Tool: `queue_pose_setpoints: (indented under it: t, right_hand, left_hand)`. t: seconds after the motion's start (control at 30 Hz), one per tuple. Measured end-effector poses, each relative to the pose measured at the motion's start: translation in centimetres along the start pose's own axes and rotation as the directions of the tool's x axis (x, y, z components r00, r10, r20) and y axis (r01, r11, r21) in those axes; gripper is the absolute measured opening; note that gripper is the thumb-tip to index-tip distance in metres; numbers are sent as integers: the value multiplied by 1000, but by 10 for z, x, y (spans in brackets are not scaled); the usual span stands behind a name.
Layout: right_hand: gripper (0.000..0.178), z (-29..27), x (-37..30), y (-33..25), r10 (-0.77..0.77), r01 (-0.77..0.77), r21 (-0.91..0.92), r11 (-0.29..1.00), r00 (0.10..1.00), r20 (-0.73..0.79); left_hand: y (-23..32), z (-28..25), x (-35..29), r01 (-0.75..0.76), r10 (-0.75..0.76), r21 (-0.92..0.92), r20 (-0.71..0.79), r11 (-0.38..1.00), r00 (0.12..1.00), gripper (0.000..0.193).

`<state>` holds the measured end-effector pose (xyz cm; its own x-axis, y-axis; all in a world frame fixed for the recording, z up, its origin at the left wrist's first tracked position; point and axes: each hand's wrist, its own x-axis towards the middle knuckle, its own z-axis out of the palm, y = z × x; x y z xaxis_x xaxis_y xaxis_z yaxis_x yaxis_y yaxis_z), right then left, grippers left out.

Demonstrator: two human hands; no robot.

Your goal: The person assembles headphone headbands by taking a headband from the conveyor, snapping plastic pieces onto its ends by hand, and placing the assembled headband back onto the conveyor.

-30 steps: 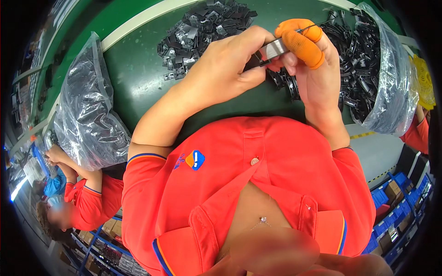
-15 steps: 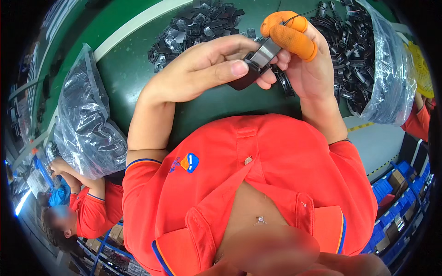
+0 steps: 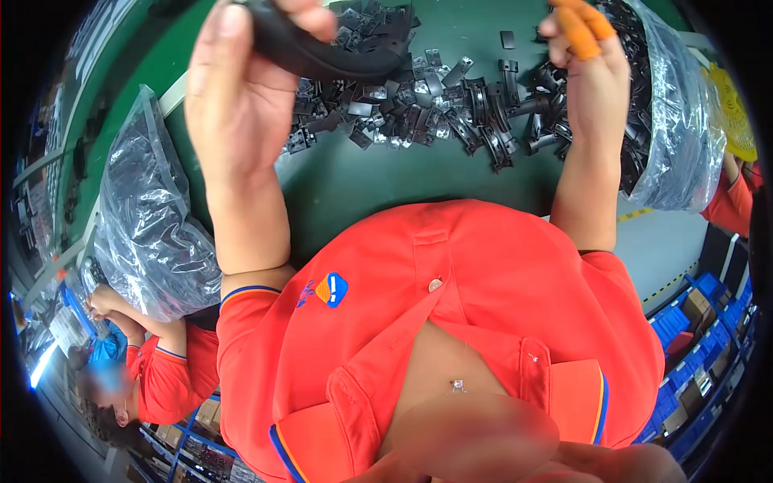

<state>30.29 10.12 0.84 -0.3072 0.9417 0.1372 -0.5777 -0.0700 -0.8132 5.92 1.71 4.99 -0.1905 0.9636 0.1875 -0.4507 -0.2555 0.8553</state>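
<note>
Raised at the upper left, my left hand (image 3: 239, 97) is closed around a smooth, black, curved handle-like piece (image 3: 322, 58). The piece arcs rightward over the pile, and its upper end runs out of view. At the upper right, my right hand (image 3: 594, 68) has orange finger cots on two bent fingers. Those fingers are curled near the thumb, and whatever they may hold is hidden. Between my hands, small black and clear plastic parts (image 3: 394, 113) lie in a loose heap, with longer curved black parts (image 3: 487, 121) at its right side.
The green tabletop (image 3: 346, 181) lies under the parts. A clear plastic bag (image 3: 153, 201) stands at the left, and another clear bag (image 3: 684, 121) with black parts at the right. A co-worker (image 3: 173, 362) sits at the left. Blue bins (image 3: 672, 322) line the lower right.
My hands have moved apart, the left up and left, the right up and right. The small black-and-metal piece they held together is gone from view; a larger black curved piece is in my left hand.
</note>
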Motion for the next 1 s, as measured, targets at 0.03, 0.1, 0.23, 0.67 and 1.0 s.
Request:
queue_pose_setpoints:
  t: [0.03,0.1,0.23,0.67,1.0]
  right_hand:
    - [23,6,-5,-9,8,-148,-637,757,976,-218]
    - [25,0,-1,14,104,-35,-819,572,994,29]
    - [19,5,4,30,270,87,-932,351,944,189]
    - [17,-13,27,48,191,506,-862,-12,848,495]
    - [25,-2,33,59,133,463,-875,-141,885,447]
  left_hand:
    - [0,-4,2,-24,19,-97,-53,995,998,33]
    - [8,-34,2,86,2,-429,201,899,980,37]
    - [6,-42,7,142,-34,-513,215,847,976,39]
    - [9,-23,-4,-20,23,-264,8,964,1000,36]
    - [2,-15,-5,-81,80,-87,-16,993,997,41]
